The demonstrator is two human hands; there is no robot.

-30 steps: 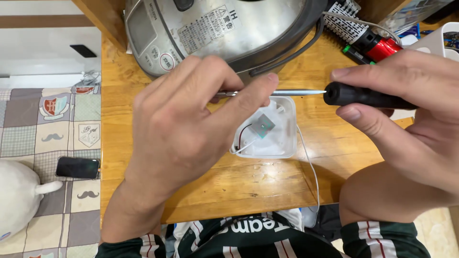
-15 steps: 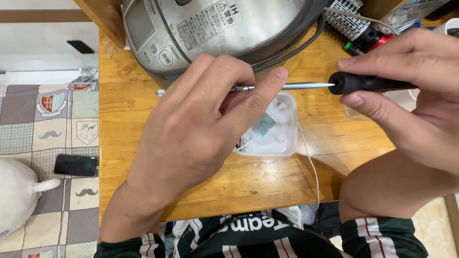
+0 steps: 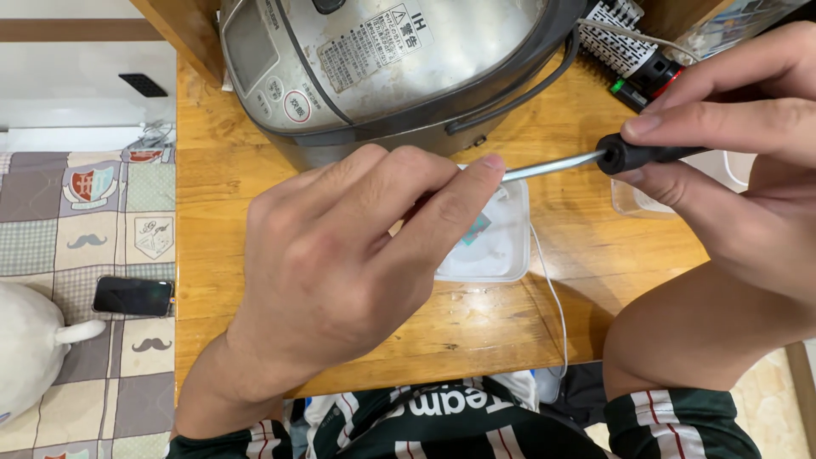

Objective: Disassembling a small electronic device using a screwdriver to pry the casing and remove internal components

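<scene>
The rice cooker (image 3: 399,68) stands behind the plastic tray (image 3: 493,246) on the table (image 3: 221,195).

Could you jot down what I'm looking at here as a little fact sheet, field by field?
Left hand: fingers closed around the metal shaft of the screwdriver
Right hand: pinching the screwdriver's black handle
Beneath: clear plastic container on the wooden table
Behind: silver rice cooker
Floor: dark phone on a patchwork mat
</scene>
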